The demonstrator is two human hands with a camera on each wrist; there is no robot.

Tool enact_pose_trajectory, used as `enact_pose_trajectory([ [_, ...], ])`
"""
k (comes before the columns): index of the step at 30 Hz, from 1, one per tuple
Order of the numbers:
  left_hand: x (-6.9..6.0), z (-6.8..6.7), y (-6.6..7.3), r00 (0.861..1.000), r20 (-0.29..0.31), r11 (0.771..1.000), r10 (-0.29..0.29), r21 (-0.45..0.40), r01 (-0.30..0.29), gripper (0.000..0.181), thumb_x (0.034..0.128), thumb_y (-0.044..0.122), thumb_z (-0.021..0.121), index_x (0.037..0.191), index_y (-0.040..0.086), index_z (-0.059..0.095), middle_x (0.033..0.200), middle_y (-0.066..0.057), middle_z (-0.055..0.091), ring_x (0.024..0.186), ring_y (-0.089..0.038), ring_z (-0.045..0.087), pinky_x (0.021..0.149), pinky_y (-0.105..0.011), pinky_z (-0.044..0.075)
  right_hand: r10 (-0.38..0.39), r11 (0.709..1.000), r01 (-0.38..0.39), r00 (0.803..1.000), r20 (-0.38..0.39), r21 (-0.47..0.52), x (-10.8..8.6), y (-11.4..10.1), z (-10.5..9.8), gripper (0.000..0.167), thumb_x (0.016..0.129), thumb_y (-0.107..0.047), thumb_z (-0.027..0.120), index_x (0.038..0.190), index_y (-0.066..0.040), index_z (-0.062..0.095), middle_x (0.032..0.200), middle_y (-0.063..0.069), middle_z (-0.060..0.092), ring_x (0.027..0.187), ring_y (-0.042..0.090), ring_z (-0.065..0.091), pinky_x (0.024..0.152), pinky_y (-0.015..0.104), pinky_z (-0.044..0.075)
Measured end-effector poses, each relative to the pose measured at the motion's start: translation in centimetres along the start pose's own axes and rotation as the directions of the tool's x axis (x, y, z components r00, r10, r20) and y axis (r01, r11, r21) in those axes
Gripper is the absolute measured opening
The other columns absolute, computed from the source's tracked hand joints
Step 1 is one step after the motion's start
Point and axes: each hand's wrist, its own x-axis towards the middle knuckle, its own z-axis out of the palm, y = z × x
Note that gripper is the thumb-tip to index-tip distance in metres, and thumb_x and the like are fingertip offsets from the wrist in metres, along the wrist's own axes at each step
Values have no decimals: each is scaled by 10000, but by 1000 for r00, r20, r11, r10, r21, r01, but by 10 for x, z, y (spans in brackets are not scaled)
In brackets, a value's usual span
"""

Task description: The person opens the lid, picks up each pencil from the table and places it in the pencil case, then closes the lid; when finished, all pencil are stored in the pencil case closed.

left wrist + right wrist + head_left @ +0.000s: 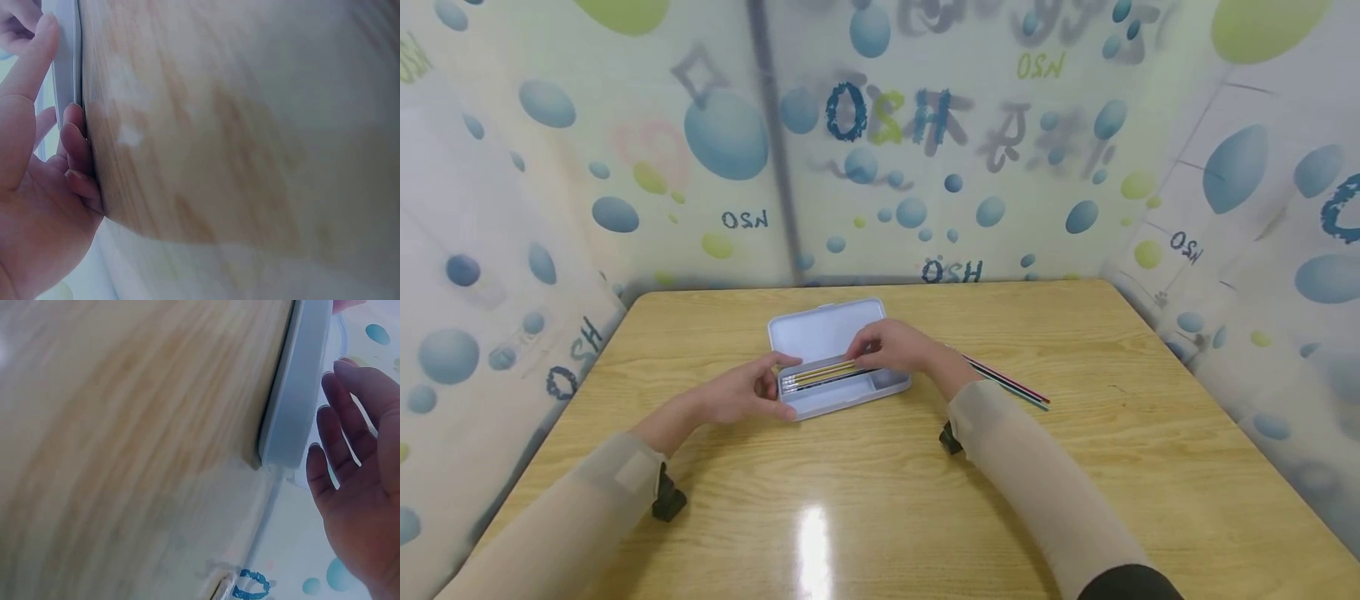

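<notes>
A pale lilac pencil case (pixel 842 403) lies on the table with its lid (pixel 827 331) folded back. In its long compartment lie several pencils (pixel 820 375), yellow and dark, with white ends to the left. My left hand (pixel 741 393) grips the case's left end, the thumb at the front wall and the fingers around the end. Over the pencils' right part is my right hand (pixel 897 346), fingers loosely bent and the tips down at the pencils. In the right wrist view nothing shows between those fingers (pixel 340 425); whether the tips touch a pencil is hidden.
Several loose pencils (pixel 1011 383), red and green among them, lie on the wooden table (pixel 880 500) right of the case, partly behind the right forearm. A small compartment (pixel 887 379) is at the case's right end. Patterned curtains (pixel 910 183) surround the table.
</notes>
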Motion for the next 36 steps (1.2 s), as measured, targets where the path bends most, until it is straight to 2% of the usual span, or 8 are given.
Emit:
enact_pose_trajectory([
  [7, 0, 1, 1, 1000, 2, 1000, 1, 0, -1, 892, 937, 318, 906, 1654, 112, 419, 1069, -96, 566, 938, -219, 520, 787, -260, 452, -3, 1000, 4, 1000, -25, 5, -19, 4, -11, 163, 1062, -195, 738, 1195, -157, 824, 1185, -19, 778, 1080, 164, 674, 1029, 370, 558],
  [13, 0, 1, 1, 1000, 7, 1000, 9, 5, -9, 892, 941, 325, 901, 1659, 116, 413, 1078, -98, 571, 942, -215, 518, 786, -264, 453, 5, 1000, -5, 998, -58, 9, -46, 15, -23, 172, 1055, -222, 750, 1188, -146, 826, 1166, -31, 786, 1036, 164, 674, 951, 358, 563],
  [18, 0, 1, 0, 1000, 7, 1000, 6, 2, -6, 896, 939, 317, 904, 1659, 114, 411, 1075, -99, 566, 942, -212, 518, 782, -261, 455, 56, 998, -55, 993, -103, 9, -72, 28, -35, 145, 1059, -222, 748, 1176, -186, 823, 1182, -36, 778, 1050, 173, 668, 953, 380, 557],
  [23, -1, 0, -1, 1000, 13, 1000, 11, -3, -11, 892, 945, 306, 900, 1659, 104, 406, 1074, -103, 562, 942, -221, 513, 780, -258, 450, 121, 993, -121, 985, -122, 12, -96, 40, -46, 195, 1061, -230, 744, 1231, -164, 815, 1226, -12, 773, 1033, 201, 660, 924, 396, 563],
  [26, -1, 0, 0, 1000, 13, 1000, 12, -4, -12, 891, 945, 308, 899, 1659, 103, 407, 1075, -105, 564, 939, -221, 513, 777, -258, 449, 139, 990, -138, 981, -133, 17, -110, 48, -53, 219, 1062, -223, 742, 1249, -133, 809, 1258, 26, 770, 1011, 215, 661, 903, 393, 563],
  [36, -2, 0, 0, 1000, 13, 1000, 7, 1, -7, 889, 945, 313, 899, 1656, 102, 408, 1074, -106, 568, 935, -221, 518, 777, -260, 450, 191, 982, -191, 971, -146, 12, -148, 80, -69, 223, 1064, -245, 743, 1247, -140, 815, 1215, 68, 782, 992, 201, 672, 862, 363, 557],
])
